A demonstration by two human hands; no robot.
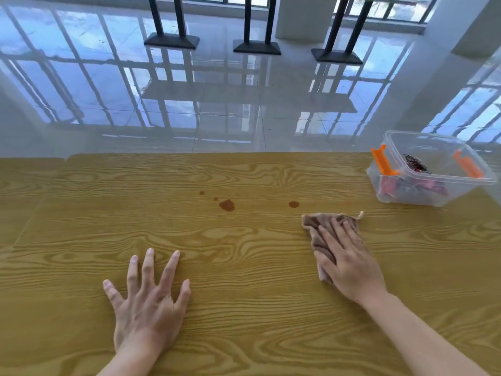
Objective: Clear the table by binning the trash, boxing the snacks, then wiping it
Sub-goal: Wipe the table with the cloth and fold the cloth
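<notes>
The left hand [147, 305] is being pressed flat on the wooden table [81, 240] at about seven o'clock in the view, its fingers [169, 270] being spread wide and released, with nothing being gripped.

Toward the centre, at about twelve o'clock from that hand, a cluster of brown spill spots [226, 205] is being shown on the tabletop: two small dots being followed to the right by a larger blot. A further single brown spot [294, 204] is being seen a little farther right, apart from the cluster.

Just below and to the right of that spot, a crumpled brownish cloth [320, 226] is being held down on the table by the right hand [349, 263], at about four o'clock in the view. The hand is being laid palm-down over the cloth's near part, its fingers extended and pressing rather than clenched; the cloth's far edge is being left uncovered.

At about two o'clock, near the table's far right edge, a clear plastic box [406, 194] with orange latches [381, 160] is being shown without a lid, with wrapped snacks [414, 165] lying inside it.
</notes>
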